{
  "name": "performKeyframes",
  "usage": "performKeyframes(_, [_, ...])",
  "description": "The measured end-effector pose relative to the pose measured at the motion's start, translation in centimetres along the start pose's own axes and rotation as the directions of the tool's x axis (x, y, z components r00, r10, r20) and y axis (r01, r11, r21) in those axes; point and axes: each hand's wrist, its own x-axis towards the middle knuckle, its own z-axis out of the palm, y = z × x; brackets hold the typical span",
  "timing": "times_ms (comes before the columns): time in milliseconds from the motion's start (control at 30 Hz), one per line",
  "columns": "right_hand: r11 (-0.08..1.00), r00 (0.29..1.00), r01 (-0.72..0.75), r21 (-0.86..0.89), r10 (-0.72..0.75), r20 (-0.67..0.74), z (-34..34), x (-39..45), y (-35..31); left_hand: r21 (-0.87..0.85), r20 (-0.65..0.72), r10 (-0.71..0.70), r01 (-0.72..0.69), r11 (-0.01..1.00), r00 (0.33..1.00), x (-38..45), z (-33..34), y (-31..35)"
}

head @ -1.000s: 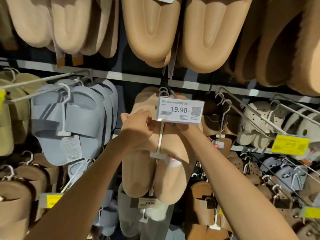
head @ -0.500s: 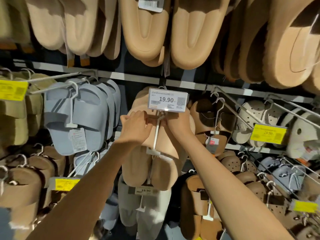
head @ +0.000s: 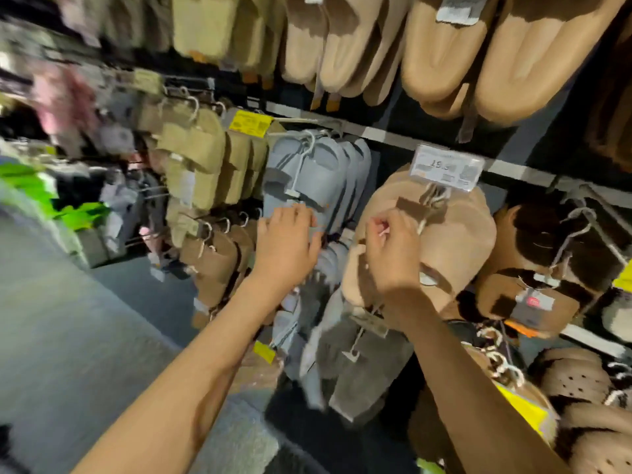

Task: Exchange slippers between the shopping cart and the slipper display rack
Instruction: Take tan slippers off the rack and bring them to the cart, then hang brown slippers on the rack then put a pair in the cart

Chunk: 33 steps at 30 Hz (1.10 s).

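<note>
Right of centre in the frame, the tan slipper pair [head: 455, 241] hangs from the display rack [head: 383, 133] under the white price tag [head: 447, 167], toes down, its long axis running steeply from upper right to lower left. The right hand [head: 393, 254] lies against the pair's left edge with fingers curled; whether it grips the white hanger [head: 422, 227] is lost to blur. The left hand [head: 285, 248] sits just left of it, fingers fairly straight, touching the grey-blue slippers [head: 307, 179] on the next hook. Judging from this, the right hand is much the nearer to the tan pair, which lies up and to its right. No shopping cart shows.
</note>
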Motion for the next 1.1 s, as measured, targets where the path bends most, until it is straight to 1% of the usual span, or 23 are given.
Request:
performKeyframes(33, [0.997,0.998,0.059,0.04,-0.059,0.02,1.5,-1.0,-1.5,0.057,0.008,-0.061,0.06,0.997,0.998,-1.7,-1.1,-1.9])
performKeyframes(100, [0.978,0.984,0.161,0.134,-0.169,0.052,4.7,-3.5,-4.8,0.173,-0.035,-0.175,0.178,0.969,0.984,-5.5,-3.4,-5.8])
performKeyframes(200, [0.926,0.947,0.198,0.321,-0.266,0.182,9.6,-7.5,-10.3,0.332,-0.101,-0.318,0.333,0.882,0.943,-11.8,-7.1,-11.1])
performKeyframes(267, [0.866,0.902,0.266,0.423,-0.379,0.208,12.8,-9.9,-14.1,0.397,-0.158,-0.41,0.438,0.807,0.898,-15.5,-9.6,-14.1])
performKeyframes(367, [0.761,0.833,0.338,0.554,-0.516,0.201,16.9,-12.8,-19.8,0.448,-0.28,-0.489,0.563,0.694,0.826,-19.7,-13.2,-18.2])
performKeyframes(467, [0.681,0.76,0.359,0.638,-0.61,0.224,21.1,-15.2,-25.0,0.458,-0.394,-0.528,0.659,0.597,0.752,-23.0,-16.2,-22.7])
performKeyframes(567, [0.604,0.688,0.371,0.706,-0.689,0.228,25.6,-17.2,-30.6,0.441,-0.473,-0.578,0.746,0.498,0.665,-26.1,-18.8,-27.4])
performKeyframes(667, [0.525,0.647,0.369,0.767,-0.738,0.193,29.6,-19.4,-36.7,0.466,-0.541,-0.607,0.809,0.359,0.582,-29.1,-21.3,-32.1])
performKeyframes(767, [0.442,0.602,0.346,0.828,-0.781,0.166,32.7,-22.2,-41.7,0.475,-0.567,-0.641,0.841,0.259,0.518,-32.7,-23.5,-35.9])
performKeyframes(900, [0.344,0.514,0.312,0.886,-0.845,0.147,36.3,-25.9,-46.3,0.422,-0.632,-0.673,0.899,0.115,0.383,-38.0,-25.3,-39.3])
performKeyframes(1000, [0.302,0.45,0.31,0.901,-0.882,0.14,38.9,-28.8,-49.4,0.403,-0.645,-0.705,0.915,0.012,0.293,-41.4,-26.2,-41.1])
performKeyframes(1100, [0.228,0.414,0.281,0.932,-0.905,0.096,41.0,-31.3,-52.0,0.389,-0.674,-0.707,0.916,-0.095,0.213,-44.2,-26.7,-42.7])
